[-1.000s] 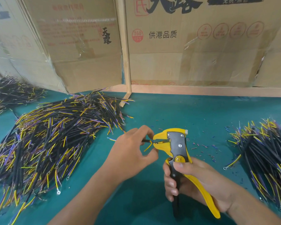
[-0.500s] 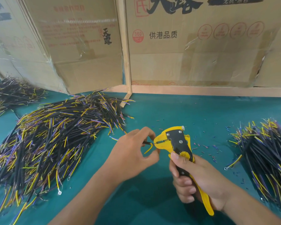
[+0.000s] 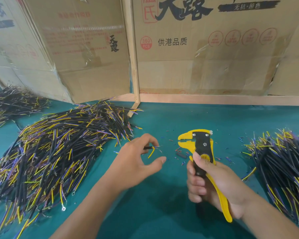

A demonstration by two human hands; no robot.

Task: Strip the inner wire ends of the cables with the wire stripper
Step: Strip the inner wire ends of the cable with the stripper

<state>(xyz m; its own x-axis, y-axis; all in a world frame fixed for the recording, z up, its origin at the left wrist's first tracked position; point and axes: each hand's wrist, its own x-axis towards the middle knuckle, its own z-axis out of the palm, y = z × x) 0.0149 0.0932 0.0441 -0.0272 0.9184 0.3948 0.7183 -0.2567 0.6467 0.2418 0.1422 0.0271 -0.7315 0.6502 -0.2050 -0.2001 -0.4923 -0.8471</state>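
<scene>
Cable [image 3: 149, 148] end sits in my left hand [image 3: 136, 163], pinched by curled fingers with the thumb held apart below; a yellow wire [image 3: 151, 152] droops from it and thin bared strands point toward the tool. Wire stripper [image 3: 199, 149] stands upright in my right hand [image 3: 212, 180], fingers wrapped round both handles, thumb on its yellow knob. Its jaws are slightly parted, facing the cable, near but apart from it. Head view only. Large cable pile [image 3: 55, 149] lies left, another pile [image 3: 283, 163] right, on the green table [image 3: 162, 213]. Insulation scraps [image 3: 179, 152] are scattered beneath the stripper head. Cardboard boxes [image 3: 197, 49] stand behind.
</scene>
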